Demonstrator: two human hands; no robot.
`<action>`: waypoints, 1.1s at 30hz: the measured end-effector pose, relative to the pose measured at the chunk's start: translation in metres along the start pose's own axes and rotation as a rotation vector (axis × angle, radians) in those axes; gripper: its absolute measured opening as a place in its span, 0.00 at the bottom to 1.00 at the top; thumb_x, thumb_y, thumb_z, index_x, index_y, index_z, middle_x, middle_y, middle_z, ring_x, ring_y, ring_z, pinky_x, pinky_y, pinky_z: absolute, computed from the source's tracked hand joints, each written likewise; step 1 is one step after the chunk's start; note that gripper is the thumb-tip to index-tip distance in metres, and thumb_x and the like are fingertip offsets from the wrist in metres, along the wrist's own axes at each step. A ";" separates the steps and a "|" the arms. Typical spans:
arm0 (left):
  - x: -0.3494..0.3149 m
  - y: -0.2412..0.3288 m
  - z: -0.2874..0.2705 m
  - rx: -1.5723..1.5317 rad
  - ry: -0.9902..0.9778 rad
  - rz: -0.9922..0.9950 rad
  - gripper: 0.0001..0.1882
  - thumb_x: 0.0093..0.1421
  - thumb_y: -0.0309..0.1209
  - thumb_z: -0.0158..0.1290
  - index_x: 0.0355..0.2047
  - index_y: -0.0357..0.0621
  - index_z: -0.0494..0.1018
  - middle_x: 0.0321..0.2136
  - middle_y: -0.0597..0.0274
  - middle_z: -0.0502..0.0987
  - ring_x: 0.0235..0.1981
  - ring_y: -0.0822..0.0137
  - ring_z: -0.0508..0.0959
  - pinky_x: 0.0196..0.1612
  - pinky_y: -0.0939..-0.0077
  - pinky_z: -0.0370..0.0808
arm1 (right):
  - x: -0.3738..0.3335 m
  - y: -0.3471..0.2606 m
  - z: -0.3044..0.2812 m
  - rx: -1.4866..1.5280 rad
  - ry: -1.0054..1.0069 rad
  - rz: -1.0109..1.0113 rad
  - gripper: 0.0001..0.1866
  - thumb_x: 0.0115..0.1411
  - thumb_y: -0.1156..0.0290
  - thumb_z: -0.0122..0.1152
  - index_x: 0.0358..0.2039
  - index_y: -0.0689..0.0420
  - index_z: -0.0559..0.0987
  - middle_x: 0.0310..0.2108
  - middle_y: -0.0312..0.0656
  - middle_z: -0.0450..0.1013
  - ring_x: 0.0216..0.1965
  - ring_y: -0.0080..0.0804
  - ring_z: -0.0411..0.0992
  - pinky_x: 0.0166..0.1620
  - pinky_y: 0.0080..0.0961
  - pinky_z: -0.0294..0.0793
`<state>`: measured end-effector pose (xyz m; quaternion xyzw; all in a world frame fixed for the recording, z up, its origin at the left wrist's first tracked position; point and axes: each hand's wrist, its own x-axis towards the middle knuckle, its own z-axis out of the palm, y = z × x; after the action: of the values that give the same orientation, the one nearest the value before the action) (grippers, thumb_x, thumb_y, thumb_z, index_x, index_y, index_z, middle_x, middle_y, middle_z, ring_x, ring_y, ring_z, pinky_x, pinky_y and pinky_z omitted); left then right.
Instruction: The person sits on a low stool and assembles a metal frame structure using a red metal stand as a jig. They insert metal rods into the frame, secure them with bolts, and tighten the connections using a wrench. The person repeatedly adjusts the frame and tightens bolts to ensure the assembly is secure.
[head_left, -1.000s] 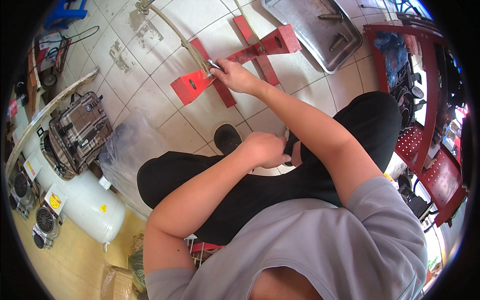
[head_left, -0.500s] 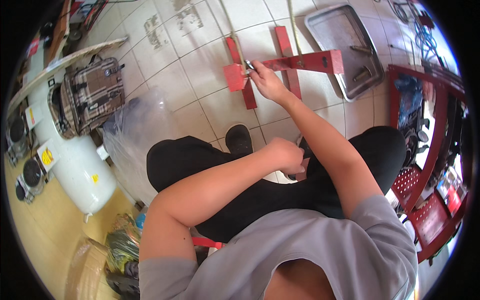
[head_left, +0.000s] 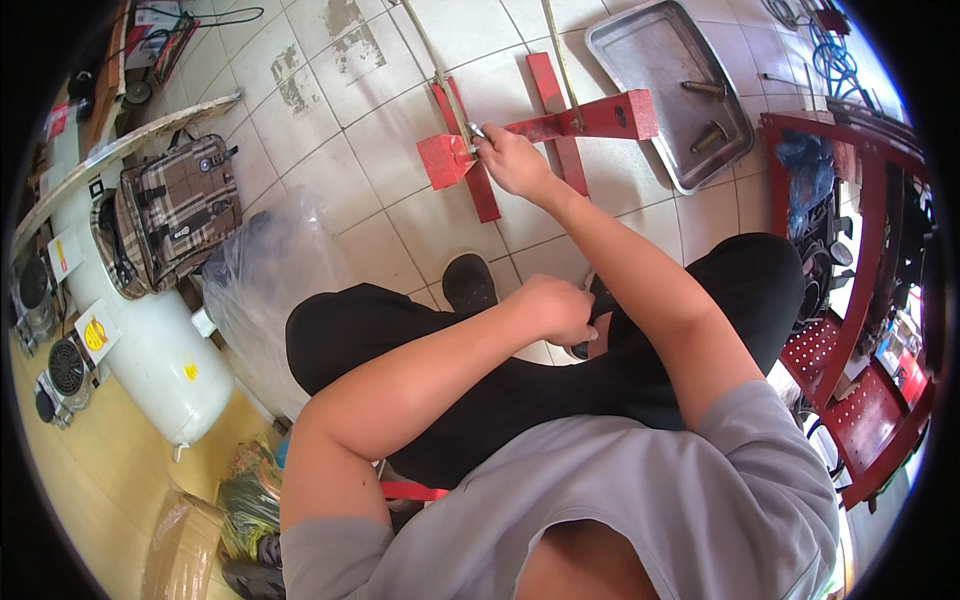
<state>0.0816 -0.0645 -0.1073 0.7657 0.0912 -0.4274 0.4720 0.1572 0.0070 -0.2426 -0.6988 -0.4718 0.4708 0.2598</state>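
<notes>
Ahead of my feet a red metal stand (head_left: 632,115) lies on the tiled floor, with a long beam across two shorter bars and a square end block (head_left: 440,162). Two thin yellowish rods (head_left: 562,60) run up from it toward the top edge. My right hand (head_left: 515,162) reaches to the block end, its fingers closed around a small shiny metal tool (head_left: 475,131), mostly hidden by the hand, beside the left rod. Between my knees hangs my left hand (head_left: 552,308), fingers curled; whatever may be in them is hidden.
A metal tray (head_left: 672,165) with two cylindrical metal parts lies right of the stand. A red rack (head_left: 868,190) stands at the right. On the left are a plaid backpack (head_left: 185,205), a white tank (head_left: 165,370), clear plastic sheeting (head_left: 275,265) and a cardboard box (head_left: 180,545).
The stand and tray sit slightly further left in the view. My right hand stays at the block end with the metal tool, slightly shifted. The left hand remains between the knees.
</notes>
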 end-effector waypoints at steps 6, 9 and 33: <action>0.000 0.001 0.001 0.016 -0.024 -0.021 0.24 0.56 0.48 0.46 0.46 0.46 0.70 0.40 0.51 0.74 0.41 0.54 0.76 0.44 0.62 0.73 | -0.005 0.004 -0.006 0.019 -0.026 -0.181 0.10 0.62 0.65 0.42 0.35 0.59 0.66 0.31 0.58 0.71 0.37 0.59 0.68 0.39 0.50 0.64; -0.002 0.002 0.000 -0.007 -0.023 -0.028 0.23 0.57 0.48 0.46 0.45 0.44 0.71 0.40 0.51 0.74 0.42 0.54 0.76 0.43 0.62 0.73 | -0.002 0.003 -0.005 0.029 -0.029 -0.166 0.10 0.62 0.65 0.42 0.35 0.60 0.66 0.32 0.58 0.70 0.38 0.59 0.68 0.39 0.49 0.64; 0.000 0.006 -0.004 0.020 -0.053 -0.022 0.24 0.56 0.49 0.45 0.44 0.44 0.71 0.42 0.54 0.74 0.44 0.56 0.75 0.46 0.63 0.71 | -0.045 -0.004 -0.005 -0.189 0.045 -0.014 0.15 0.60 0.72 0.46 0.47 0.63 0.64 0.27 0.61 0.73 0.26 0.48 0.75 0.30 0.42 0.72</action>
<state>0.0872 -0.0643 -0.1026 0.7577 0.0831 -0.4535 0.4619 0.1554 -0.0315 -0.2190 -0.7274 -0.5127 0.4065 0.2066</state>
